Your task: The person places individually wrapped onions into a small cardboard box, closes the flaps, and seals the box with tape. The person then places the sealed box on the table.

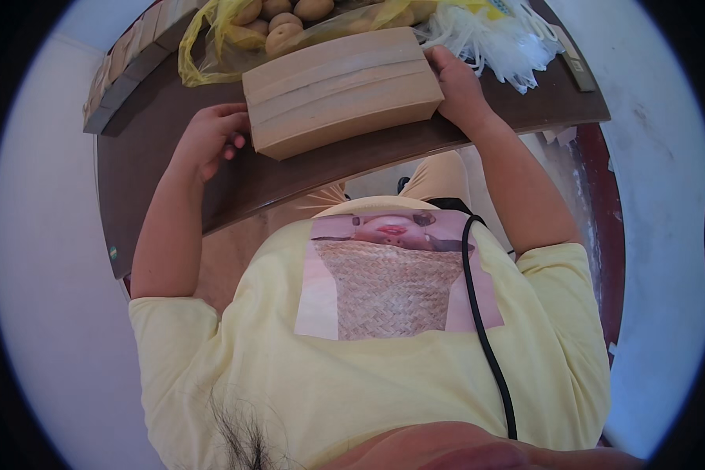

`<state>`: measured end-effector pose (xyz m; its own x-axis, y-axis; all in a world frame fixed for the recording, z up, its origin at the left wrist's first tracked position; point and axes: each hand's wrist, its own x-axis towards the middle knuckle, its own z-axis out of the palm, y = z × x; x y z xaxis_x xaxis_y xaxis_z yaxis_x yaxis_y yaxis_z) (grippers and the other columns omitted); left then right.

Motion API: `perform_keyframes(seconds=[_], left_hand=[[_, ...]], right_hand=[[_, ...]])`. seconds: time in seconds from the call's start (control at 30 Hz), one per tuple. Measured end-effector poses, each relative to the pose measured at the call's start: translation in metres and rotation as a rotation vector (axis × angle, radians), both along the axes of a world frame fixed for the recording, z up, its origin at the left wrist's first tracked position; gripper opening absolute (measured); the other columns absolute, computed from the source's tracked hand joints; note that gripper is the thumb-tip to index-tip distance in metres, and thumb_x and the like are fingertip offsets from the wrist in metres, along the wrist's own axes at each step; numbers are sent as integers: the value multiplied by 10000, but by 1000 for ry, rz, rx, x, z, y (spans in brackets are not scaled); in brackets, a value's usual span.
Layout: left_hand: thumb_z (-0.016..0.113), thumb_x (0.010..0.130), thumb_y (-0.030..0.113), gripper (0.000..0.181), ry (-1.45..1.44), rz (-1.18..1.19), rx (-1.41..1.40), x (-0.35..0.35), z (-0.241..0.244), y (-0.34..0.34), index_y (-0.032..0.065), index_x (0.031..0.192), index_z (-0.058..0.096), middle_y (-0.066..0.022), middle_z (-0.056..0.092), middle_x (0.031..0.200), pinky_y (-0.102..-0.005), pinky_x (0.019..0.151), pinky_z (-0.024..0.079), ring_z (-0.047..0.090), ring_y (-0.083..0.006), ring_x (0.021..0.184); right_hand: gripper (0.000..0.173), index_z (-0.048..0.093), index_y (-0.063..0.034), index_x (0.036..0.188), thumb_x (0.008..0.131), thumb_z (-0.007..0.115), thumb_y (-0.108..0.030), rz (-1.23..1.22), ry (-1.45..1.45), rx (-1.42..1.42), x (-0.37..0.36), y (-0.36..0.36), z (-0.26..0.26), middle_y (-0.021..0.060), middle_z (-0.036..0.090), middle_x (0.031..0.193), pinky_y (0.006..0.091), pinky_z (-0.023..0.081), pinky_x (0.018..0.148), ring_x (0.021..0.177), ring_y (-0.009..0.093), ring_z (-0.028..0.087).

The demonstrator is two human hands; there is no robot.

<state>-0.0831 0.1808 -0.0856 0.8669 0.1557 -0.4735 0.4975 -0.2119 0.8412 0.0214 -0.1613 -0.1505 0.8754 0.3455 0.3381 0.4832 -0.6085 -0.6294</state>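
A closed cardboard box (346, 88) is held between my two hands, close to the near edge of a dark brown table (235, 194). Clear tape runs along the seam of its upper face. At the box's left end is my left hand (214, 135), its upper fingers reaching against the side while the lower fingers curl in the air. My right hand (461, 88) grips the opposite end, and part of its fingers is hidden behind the box. Whether the box's underside rests on the table cannot be seen.
Behind the box lies a yellow plastic bag (202, 64) with several potatoes (285, 38). Clear plastic bags (499, 47) are heaped at the back right, beside a flat narrow box (578, 67). A row of cardboard boxes (135, 53) lines the table's far left edge.
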Motion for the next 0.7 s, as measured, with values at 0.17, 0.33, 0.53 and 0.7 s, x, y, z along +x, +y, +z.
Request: perform_keyframes(seconds=[0.17, 0.33, 0.53, 0.7], left_hand=[[561, 846, 94, 304, 43, -29, 7, 1, -2, 2, -61, 1103, 607, -37, 617, 811, -174, 399, 348, 470, -42, 535], [565, 861, 133, 246, 43, -42, 68, 1, -5, -2, -42, 1018, 638, -28, 607, 769, -184, 398, 339, 469, -48, 530], [572, 882, 184, 220, 46, -72, 161, 6, -8, -3, -14, 940, 648, -21, 598, 720, -210, 412, 354, 471, -63, 520], [577, 900, 232, 236, -7, -90, 317, 5, -7, -11, 13, 936, 657, -24, 627, 736, -230, 497, 432, 521, -87, 557]], right_hand=[[193, 585, -100, 1032, 909, 537, -241, -4, 2, -5, 1, 1, -1, 142, 665, 950, 424, 487, 759, 908, 352, 616], [196, 584, -98, 1031, 909, 538, -245, -6, -12, -8, -1, 1, 2, 146, 664, 946, 423, 488, 756, 904, 352, 618], [201, 584, -99, 1031, 911, 535, -253, 0, 4, 15, 1, 0, -1, 147, 664, 945, 423, 487, 757, 905, 354, 617], [202, 584, -101, 1028, 911, 535, -258, -4, 5, 15, 0, 1, -1, 149, 663, 939, 425, 487, 758, 902, 356, 617]])
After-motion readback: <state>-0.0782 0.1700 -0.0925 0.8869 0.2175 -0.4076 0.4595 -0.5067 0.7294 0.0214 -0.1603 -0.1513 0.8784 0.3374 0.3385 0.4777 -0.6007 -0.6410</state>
